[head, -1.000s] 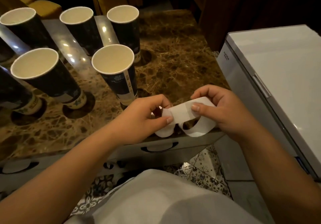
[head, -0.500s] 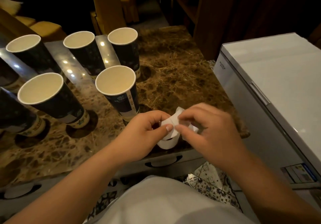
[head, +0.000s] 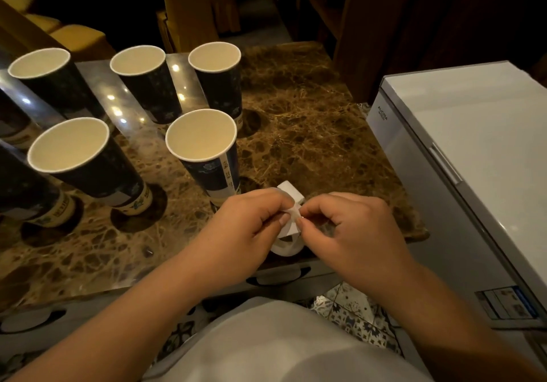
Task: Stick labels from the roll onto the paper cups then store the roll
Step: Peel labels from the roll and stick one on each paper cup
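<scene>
the label roll hangs at the table's near edge, pinched between left hand and right hand, fingertips nearly meeting. the nearest cup stands just beyond the left hand, so the peeled label likely travels forward-left.

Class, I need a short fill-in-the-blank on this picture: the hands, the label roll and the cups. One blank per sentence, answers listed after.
1. Both hands pinch the white ____ of labels.
2. The left hand and right hand work over the brown ____ counter.
3. The paper cup nearest the hands stands ____ with its mouth open.
4. Right of the counter stands a white ____.

Answers: roll; marble; upright; freezer
</scene>
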The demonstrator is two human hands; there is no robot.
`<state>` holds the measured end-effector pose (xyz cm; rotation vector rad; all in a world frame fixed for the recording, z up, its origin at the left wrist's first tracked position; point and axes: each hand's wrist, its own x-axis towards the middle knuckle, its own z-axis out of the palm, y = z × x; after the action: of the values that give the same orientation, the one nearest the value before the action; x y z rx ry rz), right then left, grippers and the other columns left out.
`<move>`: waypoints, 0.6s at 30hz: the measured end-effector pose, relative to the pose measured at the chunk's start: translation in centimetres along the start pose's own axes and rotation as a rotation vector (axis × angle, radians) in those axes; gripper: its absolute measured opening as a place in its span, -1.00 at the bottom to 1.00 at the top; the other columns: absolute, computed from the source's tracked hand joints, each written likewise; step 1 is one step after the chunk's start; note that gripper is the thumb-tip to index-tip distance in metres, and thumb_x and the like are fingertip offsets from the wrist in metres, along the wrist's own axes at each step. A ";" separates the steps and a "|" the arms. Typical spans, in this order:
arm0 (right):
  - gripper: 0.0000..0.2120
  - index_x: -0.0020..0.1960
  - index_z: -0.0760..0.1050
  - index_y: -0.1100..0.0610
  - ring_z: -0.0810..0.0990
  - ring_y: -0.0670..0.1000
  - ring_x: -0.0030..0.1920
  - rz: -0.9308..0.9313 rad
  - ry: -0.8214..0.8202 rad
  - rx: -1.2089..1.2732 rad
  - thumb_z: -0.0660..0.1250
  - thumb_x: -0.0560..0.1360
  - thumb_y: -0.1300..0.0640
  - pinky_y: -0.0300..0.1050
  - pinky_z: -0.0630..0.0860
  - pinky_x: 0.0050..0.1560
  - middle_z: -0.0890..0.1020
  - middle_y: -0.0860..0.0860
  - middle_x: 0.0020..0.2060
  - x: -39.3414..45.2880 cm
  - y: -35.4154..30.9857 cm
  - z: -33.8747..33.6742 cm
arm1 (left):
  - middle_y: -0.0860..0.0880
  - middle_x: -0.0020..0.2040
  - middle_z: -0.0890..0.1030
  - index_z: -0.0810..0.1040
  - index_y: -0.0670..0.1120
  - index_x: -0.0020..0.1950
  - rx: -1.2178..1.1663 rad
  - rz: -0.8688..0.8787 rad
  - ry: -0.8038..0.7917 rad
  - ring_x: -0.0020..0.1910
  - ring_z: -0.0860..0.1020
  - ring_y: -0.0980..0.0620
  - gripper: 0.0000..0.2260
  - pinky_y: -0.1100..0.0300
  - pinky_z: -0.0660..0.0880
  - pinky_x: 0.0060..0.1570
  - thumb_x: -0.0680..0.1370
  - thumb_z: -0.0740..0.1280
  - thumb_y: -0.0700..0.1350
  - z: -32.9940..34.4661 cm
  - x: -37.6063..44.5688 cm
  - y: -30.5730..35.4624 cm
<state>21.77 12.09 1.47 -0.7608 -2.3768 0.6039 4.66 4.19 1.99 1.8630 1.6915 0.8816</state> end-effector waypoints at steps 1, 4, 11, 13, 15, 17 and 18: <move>-0.90 -0.12 0.66 0.06 0.60 -0.11 -0.30 -0.006 -0.015 0.014 0.40 0.47 0.06 -0.08 0.55 -0.35 0.66 -0.09 -0.30 0.1 0.1 0.0 | 0.11 -0.15 0.56 0.59 -0.04 -0.06 -0.006 -0.015 -0.008 -0.14 0.54 0.09 -0.88 0.23 0.49 -0.19 0.59 0.29 -0.21 0.0 0.0 -0.1; -0.92 -0.14 0.68 0.06 0.60 -0.13 -0.32 0.003 -0.059 0.041 0.42 0.43 0.08 -0.09 0.54 -0.35 0.67 -0.10 -0.32 0.2 0.3 -0.1 | 0.16 -0.16 0.54 0.55 0.06 -0.08 -0.034 -0.055 -0.041 -0.13 0.54 0.11 -0.84 0.31 0.45 -0.19 0.59 0.28 -0.19 0.1 -0.3 -0.3; -0.88 -0.17 0.67 0.06 0.58 -0.11 -0.34 -0.013 -0.057 0.026 0.36 0.44 0.08 -0.08 0.53 -0.40 0.66 -0.09 -0.34 0.2 0.1 0.3 | 0.14 -0.08 0.60 0.60 0.05 -0.03 -0.085 -0.147 -0.025 -0.06 0.56 0.12 -0.87 0.21 0.53 -0.08 0.58 0.26 -0.11 0.1 -0.7 0.0; -0.89 -0.23 0.65 0.07 0.57 -0.09 -0.39 0.053 -0.012 0.112 0.37 0.44 0.14 -0.11 0.53 -0.41 0.63 -0.09 -0.40 0.2 0.0 0.2 | 0.12 -0.11 0.60 0.59 0.06 -0.06 -0.103 -0.197 0.012 -0.11 0.56 0.12 -0.87 0.17 0.53 -0.12 0.58 0.27 -0.12 0.2 -0.8 0.0; -0.82 -0.29 0.61 0.06 0.53 -0.12 -0.44 0.253 0.030 0.348 0.35 0.47 0.23 -0.18 0.53 -0.42 0.60 -0.07 -0.45 0.5 -0.1 -0.3 | 0.07 -0.19 0.60 0.58 0.05 -0.09 -0.147 -0.286 0.066 -0.23 0.55 0.09 -0.86 0.11 0.54 -0.22 0.60 0.26 -0.13 0.3 -1.0 0.1; -0.72 -0.33 0.59 0.07 0.50 -0.10 -0.43 0.543 0.139 0.748 0.30 0.50 0.29 -0.23 0.48 -0.42 0.57 -0.05 -0.47 1.0 0.2 -0.7 | 0.01 -0.26 0.61 0.57 0.04 -0.11 -0.170 -0.385 0.125 -0.34 0.54 0.06 -0.85 0.05 0.53 -0.32 0.61 0.26 -0.13 0.4 -1.1 0.2; -0.68 -0.34 0.61 0.06 0.49 -0.09 -0.43 0.666 0.222 0.924 0.28 0.52 0.30 -0.25 0.47 -0.41 0.56 -0.05 -0.47 1.2 0.6 -1.0 | 0.01 -0.28 0.61 0.58 0.04 -0.09 -0.176 -0.428 0.159 -0.37 0.54 0.08 -0.86 0.06 0.52 -0.36 0.61 0.26 -0.13 0.5 -1.1 0.1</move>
<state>21.75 13.53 2.33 -1.0634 -1.3387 1.6202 5.08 3.13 1.54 1.2763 1.9382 0.9758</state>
